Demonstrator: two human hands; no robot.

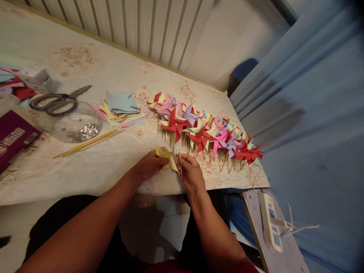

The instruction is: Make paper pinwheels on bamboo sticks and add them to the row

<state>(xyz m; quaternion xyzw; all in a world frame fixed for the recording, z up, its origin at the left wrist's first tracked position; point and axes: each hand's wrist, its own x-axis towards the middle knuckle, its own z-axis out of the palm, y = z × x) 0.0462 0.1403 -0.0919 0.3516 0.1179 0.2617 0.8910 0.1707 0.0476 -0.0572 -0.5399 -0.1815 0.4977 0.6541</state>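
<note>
Near the table's front edge, my left hand [149, 163] pinches a pale yellow paper pinwheel [170, 162] with folded blades. My right hand [191, 171] grips a short wooden stick [180, 167] upright, right beside the pinwheel; whether the two are joined I cannot tell. Beyond my hands stand rows of finished-looking pinwheels [201, 137] in red, pink, purple and yellow on sticks. To the left lie a bundle of loose sticks [88, 144], a clear round container [64, 129] with shiny metal pins [88, 131], and a stack of coloured paper squares [122, 104].
Black-handled scissors [61, 100] rest across the clear container. A purple box [17, 138] and more coloured paper [17, 89] are at the far left. A white power strip [270, 222] with cables sits on a bench [287, 254] at the lower right. A blue curtain [307, 125] hangs along the right.
</note>
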